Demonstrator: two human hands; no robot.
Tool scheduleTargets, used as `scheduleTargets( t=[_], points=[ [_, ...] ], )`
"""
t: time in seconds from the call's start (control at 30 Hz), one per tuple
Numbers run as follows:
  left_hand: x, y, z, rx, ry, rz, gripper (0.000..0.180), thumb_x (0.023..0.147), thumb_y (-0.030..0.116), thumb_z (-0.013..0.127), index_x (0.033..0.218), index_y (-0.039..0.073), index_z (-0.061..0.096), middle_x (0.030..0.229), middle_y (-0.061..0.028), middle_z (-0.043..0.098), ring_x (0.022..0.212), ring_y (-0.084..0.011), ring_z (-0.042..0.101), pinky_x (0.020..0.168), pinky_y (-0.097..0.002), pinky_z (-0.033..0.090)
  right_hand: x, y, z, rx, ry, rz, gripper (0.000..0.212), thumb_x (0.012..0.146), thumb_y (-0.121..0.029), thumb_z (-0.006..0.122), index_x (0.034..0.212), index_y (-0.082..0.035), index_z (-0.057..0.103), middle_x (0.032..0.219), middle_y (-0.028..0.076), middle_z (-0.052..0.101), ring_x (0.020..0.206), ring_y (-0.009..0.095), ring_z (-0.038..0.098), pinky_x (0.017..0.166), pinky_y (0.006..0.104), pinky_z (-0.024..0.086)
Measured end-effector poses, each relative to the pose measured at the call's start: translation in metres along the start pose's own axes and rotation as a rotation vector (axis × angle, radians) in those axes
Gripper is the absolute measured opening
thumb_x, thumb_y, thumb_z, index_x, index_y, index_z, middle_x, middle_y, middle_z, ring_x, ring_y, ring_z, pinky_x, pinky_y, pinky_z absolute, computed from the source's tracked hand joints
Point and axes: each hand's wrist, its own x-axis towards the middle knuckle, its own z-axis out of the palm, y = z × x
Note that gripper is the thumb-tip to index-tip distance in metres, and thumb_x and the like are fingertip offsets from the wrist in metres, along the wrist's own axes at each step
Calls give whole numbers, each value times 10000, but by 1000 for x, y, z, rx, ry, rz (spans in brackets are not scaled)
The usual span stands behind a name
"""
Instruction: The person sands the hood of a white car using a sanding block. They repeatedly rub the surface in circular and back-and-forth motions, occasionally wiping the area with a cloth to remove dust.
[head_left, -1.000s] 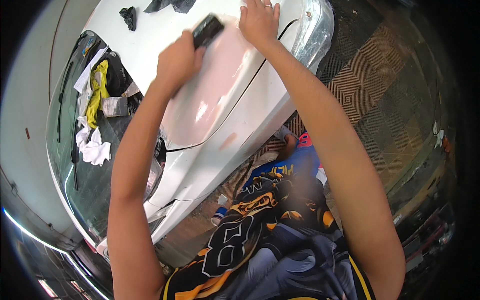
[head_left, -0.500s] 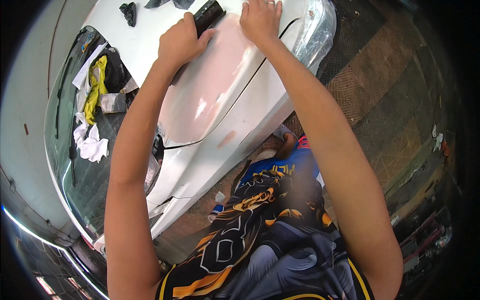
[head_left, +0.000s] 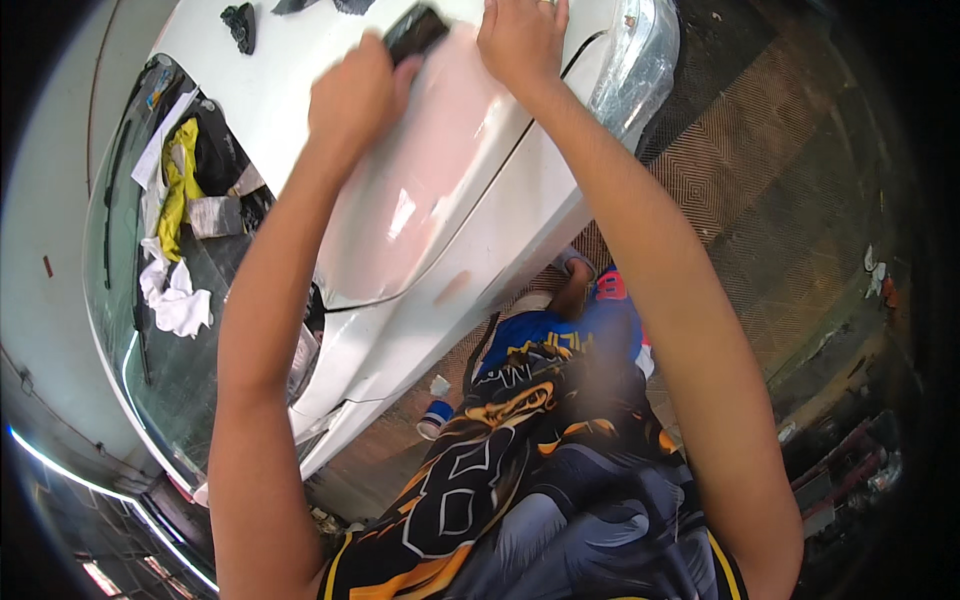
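My left hand (head_left: 352,98) is closed around a long black sanding block (head_left: 418,34), most of it hidden under the hand. The block lies on a smooth pinkish patch (head_left: 405,190) on the white car hood (head_left: 285,65). Motion smears the hand a little. To its right, my right hand (head_left: 522,48) rests flat on the hood near the panel seam, fingers stretched toward the upper edge and partly cut off. A ring shows on one finger. A smaller tan patch (head_left: 453,288) marks the white fender (head_left: 470,262) below the seam.
On the windshield (head_left: 190,360) lie a yellow cloth (head_left: 180,180), white rags (head_left: 178,300) and a grey block (head_left: 216,216). A crumpled black piece (head_left: 240,28) sits on the hood. Clear plastic film wraps the headlight (head_left: 640,75). Patterned brown matting (head_left: 745,160) covers the floor at right.
My left hand has shifted slightly left with the sanding block and is more blurred. My right hand stays in about the same place on the hood. The view has shifted a little.
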Motion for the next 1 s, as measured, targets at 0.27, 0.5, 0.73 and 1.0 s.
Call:
scheduleTargets(
  t=[0.27, 0.5, 0.73, 1.0],
  points=[
    [-84, -20, -12, -21, -193, -94, 513, 976, 470, 660, 1057, -25, 556, 905, -287, 713, 851, -455, 716, 746, -511, 558, -8, 6, 0, -15, 17, -10, 363, 999, -121, 466, 1311, 30, 575, 1447, 189, 564, 1418, 412, 428, 1215, 590, 248],
    [23, 6, -7, -22, -57, -14, 505, 995, 465, 614, 1018, -37, 566, 890, -261, 723, 815, -446, 714, 723, -516, 567, 1, 10, 6, -42, -32, -10, 370, 978, -102, 466, 1302, 41, 571, 1420, 202, 572, 1409, 417, 436, 1210, 599, 252],
    [-70, -18, -13, -47, -172, -119, 494, 972, 464, 639, 1082, -13, 572, 971, -270, 723, 863, -442, 717, 771, -514, 569, -4, 2, -1, -15, 54, -13, 376, 951, -81, 482, 1293, 41, 579, 1377, 213, 605, 1398, 419, 448, 1197, 597, 269],
    [-12, -3, -7, -29, -90, 18, 479, 982, 456, 631, 1076, -10, 573, 946, -243, 732, 856, -424, 724, 747, -524, 567, -8, 18, -1, 24, -5, -37, 396, 932, -61, 495, 1307, 44, 567, 1431, 218, 562, 1423, 424, 416, 1211, 600, 251]
  ],
)
